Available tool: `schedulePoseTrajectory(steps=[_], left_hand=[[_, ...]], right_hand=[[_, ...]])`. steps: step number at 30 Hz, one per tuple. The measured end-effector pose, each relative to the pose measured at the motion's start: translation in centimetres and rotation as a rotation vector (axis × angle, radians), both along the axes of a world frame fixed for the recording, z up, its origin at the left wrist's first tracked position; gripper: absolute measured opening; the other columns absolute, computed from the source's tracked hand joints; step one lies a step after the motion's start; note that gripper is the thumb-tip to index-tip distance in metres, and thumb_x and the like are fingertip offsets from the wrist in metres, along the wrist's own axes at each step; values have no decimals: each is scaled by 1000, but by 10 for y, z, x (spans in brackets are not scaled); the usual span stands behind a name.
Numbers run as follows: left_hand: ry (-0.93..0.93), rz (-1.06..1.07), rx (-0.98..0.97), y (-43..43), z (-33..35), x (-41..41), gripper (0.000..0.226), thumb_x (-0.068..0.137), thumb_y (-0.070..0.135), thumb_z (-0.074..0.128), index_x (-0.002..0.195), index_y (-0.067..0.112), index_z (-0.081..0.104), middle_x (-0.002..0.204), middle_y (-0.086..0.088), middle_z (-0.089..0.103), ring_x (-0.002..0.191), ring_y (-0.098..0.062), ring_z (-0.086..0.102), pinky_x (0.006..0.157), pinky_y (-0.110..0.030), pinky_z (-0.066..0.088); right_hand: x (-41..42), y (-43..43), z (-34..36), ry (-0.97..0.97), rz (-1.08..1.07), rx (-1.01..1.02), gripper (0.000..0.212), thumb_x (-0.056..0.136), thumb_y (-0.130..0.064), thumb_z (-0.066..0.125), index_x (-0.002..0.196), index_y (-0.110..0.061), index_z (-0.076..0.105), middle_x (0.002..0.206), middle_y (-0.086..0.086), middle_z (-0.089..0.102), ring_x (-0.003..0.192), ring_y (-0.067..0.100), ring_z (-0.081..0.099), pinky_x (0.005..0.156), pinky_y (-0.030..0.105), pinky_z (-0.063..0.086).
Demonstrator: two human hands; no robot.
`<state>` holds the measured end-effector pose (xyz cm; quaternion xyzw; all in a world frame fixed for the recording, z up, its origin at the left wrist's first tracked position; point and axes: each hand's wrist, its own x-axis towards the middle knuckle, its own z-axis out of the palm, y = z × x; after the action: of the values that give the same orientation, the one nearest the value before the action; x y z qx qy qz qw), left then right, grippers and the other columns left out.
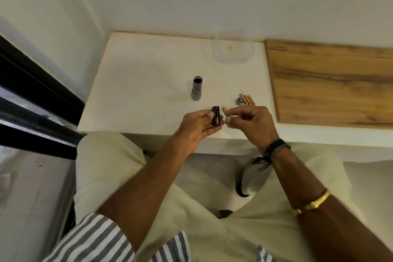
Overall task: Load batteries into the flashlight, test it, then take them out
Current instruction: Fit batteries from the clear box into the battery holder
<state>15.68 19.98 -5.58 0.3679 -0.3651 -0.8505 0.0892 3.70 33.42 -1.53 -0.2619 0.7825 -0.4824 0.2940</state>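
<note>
The grey flashlight body stands upright on the white table, its open end facing up. My left hand grips a dark battery holder with one copper-coloured battery showing in it. My right hand pinches a single copper battery just to the right of the holder, close to it but apart. Three more batteries lie side by side on the table beyond my right hand, with the round dark tail cap beside them.
A clear plastic container sits at the back of the table near the wall. A wooden board lies to the right. A dark window frame runs along the left. My legs are below the table's front edge.
</note>
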Motion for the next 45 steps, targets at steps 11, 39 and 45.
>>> schedulePoseTrajectory(steps=[11, 39, 45], left_hand=[[-19, 9, -42, 9, 4, 8, 29, 97, 8, 61, 125, -2, 62, 113, -21, 72, 99, -33, 74, 78, -34, 62], [74, -64, 53, 11, 0, 15, 19, 92, 6, 67, 109, -1, 70, 102, -20, 76, 96, -32, 75, 74, -32, 62], [69, -84, -73, 4, -2, 12, 28, 91, 5, 69, 119, 0, 69, 111, -18, 75, 102, -31, 73, 83, -39, 61]], right_hand=[[19, 8, 5, 351, 157, 24, 18, 85, -9, 80, 102, -14, 81, 94, 1, 75, 83, 15, 68, 79, 21, 54], [17, 3, -6, 317, 7, -10, 11, 85, -11, 80, 93, -18, 81, 76, -13, 71, 70, -4, 66, 73, 14, 54], [22, 3, -10, 210, -27, -55, 35, 88, -18, 78, 121, -23, 69, 93, -4, 72, 72, 12, 72, 62, 28, 63]])
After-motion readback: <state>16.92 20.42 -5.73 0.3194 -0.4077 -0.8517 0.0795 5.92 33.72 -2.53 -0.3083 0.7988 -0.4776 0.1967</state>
